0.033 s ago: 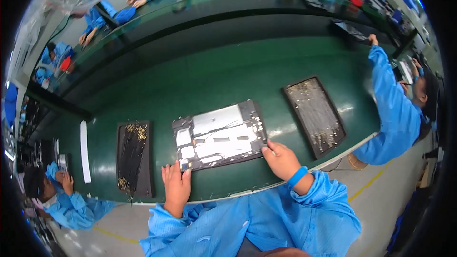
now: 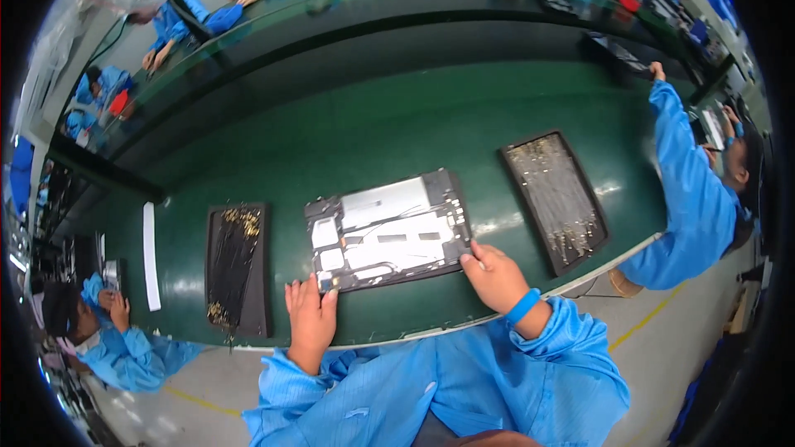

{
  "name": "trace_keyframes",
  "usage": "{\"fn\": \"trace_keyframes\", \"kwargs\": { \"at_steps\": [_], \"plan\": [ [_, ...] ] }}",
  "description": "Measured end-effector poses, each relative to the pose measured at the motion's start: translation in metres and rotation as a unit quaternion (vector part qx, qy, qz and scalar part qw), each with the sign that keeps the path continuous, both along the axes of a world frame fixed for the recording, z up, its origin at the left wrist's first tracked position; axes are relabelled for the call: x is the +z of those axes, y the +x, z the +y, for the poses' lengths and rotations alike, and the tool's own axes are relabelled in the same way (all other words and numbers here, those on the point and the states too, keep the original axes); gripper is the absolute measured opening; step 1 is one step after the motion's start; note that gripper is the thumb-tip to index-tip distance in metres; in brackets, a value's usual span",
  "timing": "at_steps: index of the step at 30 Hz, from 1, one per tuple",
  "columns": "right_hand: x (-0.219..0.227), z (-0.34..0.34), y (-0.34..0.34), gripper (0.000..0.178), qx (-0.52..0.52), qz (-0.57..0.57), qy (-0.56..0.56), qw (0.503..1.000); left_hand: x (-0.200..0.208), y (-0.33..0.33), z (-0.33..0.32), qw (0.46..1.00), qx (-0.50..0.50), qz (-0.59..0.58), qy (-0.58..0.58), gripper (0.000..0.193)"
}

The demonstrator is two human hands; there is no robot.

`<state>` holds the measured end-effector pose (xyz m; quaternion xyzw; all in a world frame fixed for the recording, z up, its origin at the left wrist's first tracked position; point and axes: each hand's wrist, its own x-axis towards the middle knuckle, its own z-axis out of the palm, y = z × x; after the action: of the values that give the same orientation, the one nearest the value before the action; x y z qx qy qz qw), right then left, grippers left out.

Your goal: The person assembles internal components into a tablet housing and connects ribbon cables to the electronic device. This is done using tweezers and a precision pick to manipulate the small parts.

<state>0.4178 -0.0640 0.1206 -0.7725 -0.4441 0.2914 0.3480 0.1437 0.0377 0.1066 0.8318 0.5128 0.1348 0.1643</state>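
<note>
An opened tablet (image 2: 397, 242) with silver and white inner parts and a dark frame lies on the green table in front of me. My right hand (image 2: 497, 280), with a blue band at the wrist, grips its near right corner, thumb on top; the fingers beneath are partly hidden. At the near left corner, my left hand (image 2: 311, 319) touches the edge with its fingers stretched and apart. To the left is a dark tray (image 2: 259, 285) of thin black cables with gold-coloured ends. Another dark tray (image 2: 514, 174), holding many similar thin cables, sits to the right.
A white strip (image 2: 150, 257) lies far left on the table (image 2: 364, 136). A raised shelf (image 2: 373, 33) crosses the back. On the right, a co-worker's arm (image 2: 675, 128) reaches to a dark flat device (image 2: 617, 54). Another co-worker (image 2: 124, 348) sits at the left.
The whole view has shifted a little, so everything appears slightly farther right. My hands stay at the same corners of the tablet.
</note>
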Motion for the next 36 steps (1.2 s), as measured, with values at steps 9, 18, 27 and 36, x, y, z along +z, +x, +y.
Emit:
{"fn": "trace_keyframes", "kwargs": {
  "at_steps": [9, 18, 27, 36],
  "plan": [
    [-0.006, 0.003, -0.006, 0.038, -0.148, 0.218, -0.073, 0.962, -0.001, 0.000, 0.001, 1.000, 0.009, 0.008, 0.021, 0.045],
    [-0.012, 0.017, 0.000, 0.034, -0.224, 0.323, -0.053, 0.918, -0.003, 0.004, 0.000, 0.998, 0.053, -0.004, 0.043, 0.045],
    [-0.009, 0.020, 0.003, 0.036, -0.257, 0.349, -0.029, 0.901, -0.001, 0.003, -0.002, 0.997, 0.063, -0.016, 0.052, 0.045],
    [-0.013, 0.021, -0.002, 0.036, -0.241, 0.320, -0.034, 0.916, -0.006, 0.005, 0.000, 0.997, 0.066, -0.002, 0.031, 0.042]
  ]
}}
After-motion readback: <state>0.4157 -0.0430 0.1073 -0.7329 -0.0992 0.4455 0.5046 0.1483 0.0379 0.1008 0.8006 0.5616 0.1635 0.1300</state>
